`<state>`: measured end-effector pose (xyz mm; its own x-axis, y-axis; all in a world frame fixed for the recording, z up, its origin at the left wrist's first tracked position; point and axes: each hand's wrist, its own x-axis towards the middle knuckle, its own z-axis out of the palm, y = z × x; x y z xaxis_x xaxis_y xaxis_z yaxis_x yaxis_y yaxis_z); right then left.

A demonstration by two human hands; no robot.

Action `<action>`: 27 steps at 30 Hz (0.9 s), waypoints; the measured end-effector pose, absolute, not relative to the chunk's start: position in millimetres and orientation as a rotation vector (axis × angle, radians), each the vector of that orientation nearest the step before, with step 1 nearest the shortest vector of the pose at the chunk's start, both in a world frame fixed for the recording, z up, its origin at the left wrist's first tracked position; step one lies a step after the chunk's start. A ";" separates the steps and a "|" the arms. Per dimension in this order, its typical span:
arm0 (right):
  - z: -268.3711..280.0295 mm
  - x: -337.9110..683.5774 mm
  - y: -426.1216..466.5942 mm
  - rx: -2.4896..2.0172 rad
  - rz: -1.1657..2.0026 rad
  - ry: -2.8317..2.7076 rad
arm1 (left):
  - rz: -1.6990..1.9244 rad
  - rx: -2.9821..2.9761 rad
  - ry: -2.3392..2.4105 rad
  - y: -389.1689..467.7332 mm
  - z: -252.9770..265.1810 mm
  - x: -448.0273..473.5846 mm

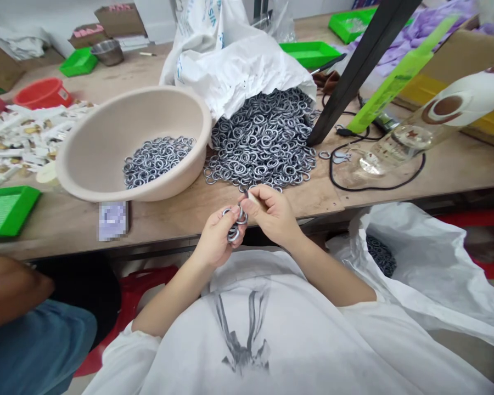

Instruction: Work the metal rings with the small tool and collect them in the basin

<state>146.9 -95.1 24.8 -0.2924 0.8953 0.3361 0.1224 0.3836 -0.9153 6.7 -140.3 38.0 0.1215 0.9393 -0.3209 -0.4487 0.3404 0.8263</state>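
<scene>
Several grey metal rings (233, 232) are gripped in my left hand (216, 238), in front of the table edge. Close against it, my right hand (274, 215) pinches with thumb and forefinger at a small dark thing (246, 193), too small to name. Just beyond both hands lies a big heap of grey rings (263, 145), spilling from a white sack (247, 71) onto the wooden table. To the left stands a beige basin (78, 148) with a smaller pile of the same rings (158, 159) inside.
A dark metal post (354, 77) rises right of the heap. Beyond it stand a clear bottle (399, 142) and a looping black cable (379, 189). A white bag (428, 236) with rings hangs open at lower right. Another person's arm (12, 288) is at left, near a green tray (27, 206).
</scene>
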 end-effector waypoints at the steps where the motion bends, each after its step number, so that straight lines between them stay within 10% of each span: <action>1: 24.8 148.6 -95.8 -0.907 0.961 -1.710 | 1.119 0.622 0.966 -139.9 38.2 6.0; 13: 26.2 155.0 -106.7 -0.899 0.486 -2.128 | 1.141 0.568 0.995 -140.4 35.8 5.5; 27: 14.2 171.4 -73.5 -1.133 0.812 -1.556 | 0.976 1.147 1.118 -143.3 49.1 -22.2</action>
